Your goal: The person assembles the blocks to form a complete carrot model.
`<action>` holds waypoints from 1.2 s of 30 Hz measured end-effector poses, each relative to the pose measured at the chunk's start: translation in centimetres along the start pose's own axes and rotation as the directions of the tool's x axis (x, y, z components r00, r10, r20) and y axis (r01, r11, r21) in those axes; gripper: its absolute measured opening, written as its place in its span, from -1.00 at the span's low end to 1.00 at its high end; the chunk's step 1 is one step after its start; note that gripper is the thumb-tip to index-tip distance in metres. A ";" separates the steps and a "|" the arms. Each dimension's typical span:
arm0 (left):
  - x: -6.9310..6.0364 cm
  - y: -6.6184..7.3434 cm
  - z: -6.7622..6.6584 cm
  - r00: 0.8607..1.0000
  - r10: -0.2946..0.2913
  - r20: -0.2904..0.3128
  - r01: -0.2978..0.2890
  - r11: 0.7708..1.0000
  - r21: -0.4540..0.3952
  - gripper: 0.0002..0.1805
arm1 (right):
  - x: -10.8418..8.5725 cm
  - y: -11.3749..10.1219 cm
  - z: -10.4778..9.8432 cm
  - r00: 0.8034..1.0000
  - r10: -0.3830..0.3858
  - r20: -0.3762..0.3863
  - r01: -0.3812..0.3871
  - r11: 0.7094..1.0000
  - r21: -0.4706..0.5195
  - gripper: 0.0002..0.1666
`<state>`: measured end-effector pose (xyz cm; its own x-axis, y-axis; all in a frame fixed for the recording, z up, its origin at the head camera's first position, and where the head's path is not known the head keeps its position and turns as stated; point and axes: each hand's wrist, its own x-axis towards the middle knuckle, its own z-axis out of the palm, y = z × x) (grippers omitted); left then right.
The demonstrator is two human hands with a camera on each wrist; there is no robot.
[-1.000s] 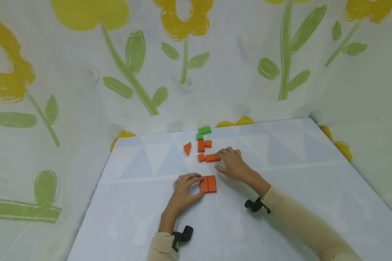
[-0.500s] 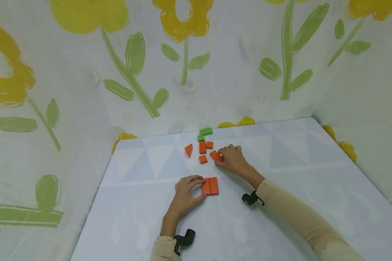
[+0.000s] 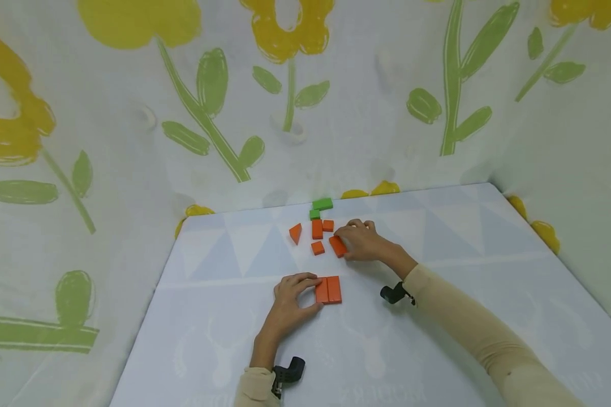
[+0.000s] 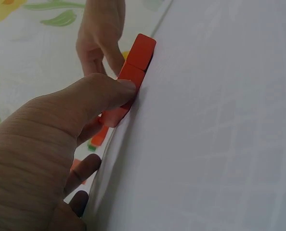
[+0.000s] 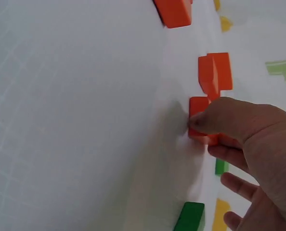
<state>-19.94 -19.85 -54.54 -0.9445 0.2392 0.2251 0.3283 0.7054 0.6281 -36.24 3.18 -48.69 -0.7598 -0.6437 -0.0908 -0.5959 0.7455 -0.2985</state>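
Observation:
Two orange-red rectangular blocks (image 3: 334, 290) lie side by side on the table in the head view. My left hand (image 3: 288, 299) pinches the left one between thumb and index finger. In the left wrist view, its thumb (image 4: 116, 91) presses on the near end of a red block (image 4: 130, 73). Farther back, my right hand (image 3: 366, 242) pinches another orange-red rectangular block (image 3: 338, 246), which lies slanted on the table. The right wrist view shows the thumb against this block's near face (image 5: 199, 105); its far side is hidden behind the fingers.
Beyond the hands lie a small orange cube (image 3: 318, 248), an upright-looking orange block (image 3: 317, 229), another small cube (image 3: 328, 225) and an orange triangular block (image 3: 296, 233). Two green blocks (image 3: 322, 204) sit near the back edge. Another green block (image 5: 190, 217) shows in the right wrist view.
My right hand has turned the rectangular block from lying crosswise to slanted, and shifted it slightly away from the small cube. My left hand stays at the paired blocks.

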 end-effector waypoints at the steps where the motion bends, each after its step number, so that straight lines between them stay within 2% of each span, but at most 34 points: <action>1: 0.0 0.1 0.1 1.000 0.000 0.000 0.000 1.000 -0.004 -0.47 | 0.0 0.2 0.1 1.000 0.001 0.000 -0.001 1.000 -0.005 -0.26; 10: -0.5 0.3 0.2 1.000 -0.027 0.005 0.027 1.000 0.007 -0.49 | -1.5 0.2 0.4 0.993 0.005 -0.114 0.007 0.994 0.105 -0.31; 17: -0.1 -0.1 0.0 1.000 -0.008 -0.018 0.008 1.000 0.025 -0.49 | -4.0 -0.7 -0.5 0.983 -0.040 -0.181 0.060 0.992 0.107 -0.30; 22: 0.0 -0.2 0.0 1.000 -0.019 -0.016 0.019 0.999 0.027 -0.49 | -6.1 -1.6 -0.3 0.980 -0.064 -0.189 0.085 0.991 0.103 -0.32; 27: -0.2 -0.3 0.1 1.000 -0.015 -0.020 0.016 1.000 0.021 -0.49 | -7.8 -2.4 0.9 0.979 -0.081 -0.189 0.098 0.991 0.086 -0.34; 36: -0.1 -0.3 0.5 0.999 0.016 -0.033 -0.016 1.000 0.017 -0.48 | -9.3 -2.7 3.2 0.976 -0.074 -0.205 0.089 0.994 0.065 -0.35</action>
<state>-19.99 -19.77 -55.15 -0.9383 0.2283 0.2597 0.3428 0.7132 0.6114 -26.72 6.62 -50.04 -0.7504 -0.6484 0.1280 -0.6434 0.6723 -0.3663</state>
